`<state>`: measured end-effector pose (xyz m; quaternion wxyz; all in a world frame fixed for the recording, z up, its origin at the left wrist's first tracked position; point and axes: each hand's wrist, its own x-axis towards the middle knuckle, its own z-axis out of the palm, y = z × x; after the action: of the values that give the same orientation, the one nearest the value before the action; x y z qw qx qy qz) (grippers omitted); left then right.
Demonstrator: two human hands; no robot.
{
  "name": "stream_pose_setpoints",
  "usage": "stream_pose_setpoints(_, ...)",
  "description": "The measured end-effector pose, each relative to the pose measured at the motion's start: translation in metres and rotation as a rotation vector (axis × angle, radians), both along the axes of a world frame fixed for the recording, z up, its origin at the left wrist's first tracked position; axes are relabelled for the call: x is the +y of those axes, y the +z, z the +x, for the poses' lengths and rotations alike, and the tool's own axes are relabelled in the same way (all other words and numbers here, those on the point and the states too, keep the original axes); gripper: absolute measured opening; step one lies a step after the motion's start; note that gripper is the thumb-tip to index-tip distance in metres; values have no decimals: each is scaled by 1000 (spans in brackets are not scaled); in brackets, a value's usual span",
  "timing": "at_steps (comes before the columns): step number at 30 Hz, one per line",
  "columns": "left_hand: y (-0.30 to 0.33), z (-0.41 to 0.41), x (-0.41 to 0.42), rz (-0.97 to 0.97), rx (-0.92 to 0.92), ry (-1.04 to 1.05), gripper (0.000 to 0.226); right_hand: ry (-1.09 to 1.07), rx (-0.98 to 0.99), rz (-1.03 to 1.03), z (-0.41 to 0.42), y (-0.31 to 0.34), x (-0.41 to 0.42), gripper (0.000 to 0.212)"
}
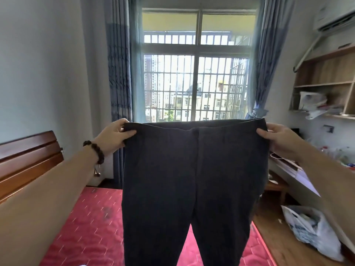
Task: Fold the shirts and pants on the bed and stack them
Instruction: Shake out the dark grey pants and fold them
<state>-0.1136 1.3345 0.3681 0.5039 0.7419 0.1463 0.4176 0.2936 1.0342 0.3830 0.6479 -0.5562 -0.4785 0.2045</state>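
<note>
Head view: the dark pants [194, 179] hang upright above the red bed [86, 227], waistband up, 2 legs pointing down; left hand [115, 136] and right hand [281, 140] pinch its waistband corners.

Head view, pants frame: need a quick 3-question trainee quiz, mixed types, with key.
1. True or false: the dark pants lie folded flat on the red bed.
2. Which part of the pants does each hand pinch? A) leg hems B) waistband corners C) crotch seam
3. Fill in: the beaded bracelet sits on the ___ wrist.

Key
1. False: they hang unfolded in the air, legs down.
2. B: the left hand and right hand hold opposite ends of the waistband.
3. left
</note>
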Motion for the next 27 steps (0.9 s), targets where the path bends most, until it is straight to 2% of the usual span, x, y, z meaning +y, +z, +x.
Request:
stream_pose_setpoints(3, 27, -3, 1, -165, -244, -118, 13, 98, 19, 46, 3, 30, -4, 48)
stream_pose_setpoints(4, 33, -1, 1, -219, -273, -138, 16, 124, 46, 62, 2, 38, -3, 45)
stream_pose_setpoints(6, 39, 8, -4, -325, -162, -152, 21, 80, 137, 58, -4, 43, 6, 43)
stream_pose_setpoints(8, 35, 19, -11, -382, -24, -98, 23, -59, 247, 36, -9, 35, 19, 30)
stream_pose_setpoints(10, 28, 30, -15, -425, -62, -32, 21, -202, 298, 29, -15, 23, 31, 12)
stream_pose_setpoints(12, 19, 38, -19, -415, -120, 53, 18, -293, 309, 58, -17, 11, 37, 7)
stream_pose_setpoints(14, 12, 45, -21, -307, -105, 178, 18, -319, 323, 95, -18, 1, 36, 9)
stream_pose_setpoints(16, 7, 49, -21, -223, -102, 208, 22, -297, 334, 93, -17, -4, 31, 15)
stream_pose_setpoints(19, 4, 45, -22, -208, -100, 93, 21, -214, 335, 71, -13, -5, 16, 28)
stream_pose_setpoints(22, 4, 35, -21, -299, -71, -103, 25, -151, 284, 41, -7, -5, 2, 47)
stream_pose_setpoints(27, -3, 22, -20, -413, -102, -299, 31, -8, 226, 73, 3, -7, -13, 43)
